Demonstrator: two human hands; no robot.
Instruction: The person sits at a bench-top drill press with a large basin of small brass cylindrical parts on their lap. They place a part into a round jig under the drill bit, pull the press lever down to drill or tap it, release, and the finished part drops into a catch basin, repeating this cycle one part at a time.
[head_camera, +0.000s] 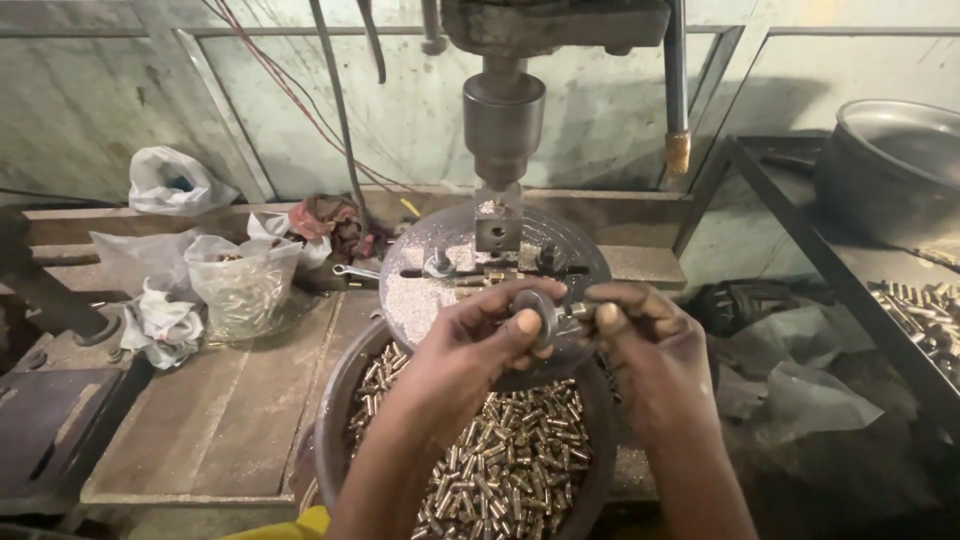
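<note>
My left hand (478, 345) pinches a round grey metal knob (537, 312) at the front of the drill press table (420, 250). My right hand (640, 335) holds a small brass piece (580, 311) against that knob, fingers closed on it. Both hands hover over a dark round bowl (335, 410) filled with several small brass cylinders (505, 465). Above stands the drill press spindle (503, 120), with a square metal block (497, 222) under it. Metal shavings lie on the round table.
A clear plastic bag (243, 285) of brass parts stands at left, with crumpled bags and rags (325, 225) near it. A wrench (355, 271) lies by the table. At right, a large metal basin (890, 165) and a shelf with more brass pieces (920, 310).
</note>
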